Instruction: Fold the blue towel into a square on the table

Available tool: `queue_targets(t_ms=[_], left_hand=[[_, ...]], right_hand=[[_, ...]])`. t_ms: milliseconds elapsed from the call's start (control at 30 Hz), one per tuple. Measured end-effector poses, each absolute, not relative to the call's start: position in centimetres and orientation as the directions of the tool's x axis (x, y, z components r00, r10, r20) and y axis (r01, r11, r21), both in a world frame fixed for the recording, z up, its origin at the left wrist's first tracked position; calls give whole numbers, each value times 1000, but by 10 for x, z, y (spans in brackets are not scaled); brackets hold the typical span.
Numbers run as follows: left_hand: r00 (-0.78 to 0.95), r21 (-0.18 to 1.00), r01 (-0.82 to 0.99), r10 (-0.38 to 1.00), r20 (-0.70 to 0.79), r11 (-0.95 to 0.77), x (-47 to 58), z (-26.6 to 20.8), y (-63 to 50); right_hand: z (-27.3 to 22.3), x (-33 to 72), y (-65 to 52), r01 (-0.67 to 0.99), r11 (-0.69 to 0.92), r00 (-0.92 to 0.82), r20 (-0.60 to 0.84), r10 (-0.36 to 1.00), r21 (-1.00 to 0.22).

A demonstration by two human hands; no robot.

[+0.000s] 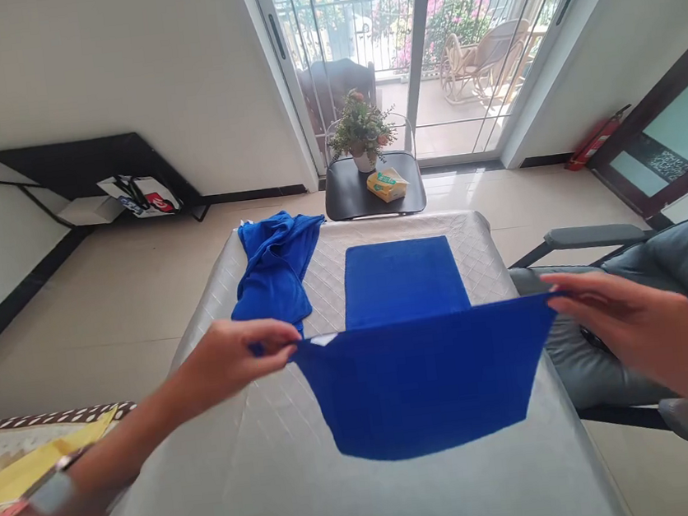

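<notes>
A blue cloth towel (426, 385) hangs stretched between my two hands over the table. My left hand (249, 352) pinches its upper left corner, where a small white tag shows. At the upper right corner, my right hand (630, 316) grips it between thumb and fingers. Beyond it, a second blue towel (405, 280) lies flat on the table, its near edge hidden behind the held one. To the left of that, a crumpled heap of blue towels (276, 266) rests near the table's far left corner.
The table wears a silvery quilted cover (323, 293). Behind it stands a black folding chair (343, 200) bearing a potted plant (360, 128) and a yellow tissue pack (387, 185). A grey armchair (605, 369) is close on the right. Patterned fabric (7, 462) lies at lower left.
</notes>
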State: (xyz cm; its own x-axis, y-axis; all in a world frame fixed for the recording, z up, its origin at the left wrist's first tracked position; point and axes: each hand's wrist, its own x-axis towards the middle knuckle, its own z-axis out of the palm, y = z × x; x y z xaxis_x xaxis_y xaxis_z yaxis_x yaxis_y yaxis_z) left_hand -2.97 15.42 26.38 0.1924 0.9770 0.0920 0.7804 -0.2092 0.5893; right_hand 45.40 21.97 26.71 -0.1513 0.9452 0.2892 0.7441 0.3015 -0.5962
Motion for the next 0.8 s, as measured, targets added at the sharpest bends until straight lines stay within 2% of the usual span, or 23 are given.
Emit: queue_targets(t_ms=[67, 233, 300, 400, 467, 567, 700, 800], left_hand=[[119, 586, 784, 976, 181, -204, -26, 273, 201], [-104, 535, 822, 873, 477, -195, -13, 299, 260], [-118, 455, 867, 802, 585, -204, -7, 296, 264], [15, 257, 933, 744, 668, -250, -2, 262, 258], [156, 139, 938, 744, 650, -318, 0, 219, 249], [372, 50, 888, 779, 505, -457, 4, 136, 229], [427, 87, 866, 819, 384, -492, 17, 37, 197], [356, 118, 898, 856, 375, -425, 22, 1, 180]], right_hand=[[276, 438, 264, 707, 355, -185, 325, 927, -612], [302, 415, 328, 674, 353, -54, 433, 900, -649], [299, 415, 336, 634, 376, -43, 455, 890, -676], [270, 423, 335, 617, 331, -30, 400, 916, -714], [231, 430, 327, 619, 318, -42, 374, 927, -718], [152, 440, 307, 599, 351, -131, 344, 930, -720], [52, 450, 276, 654, 298, -255, 169, 952, -695], [17, 453, 261, 702, 309, -284, 146, 948, -641]])
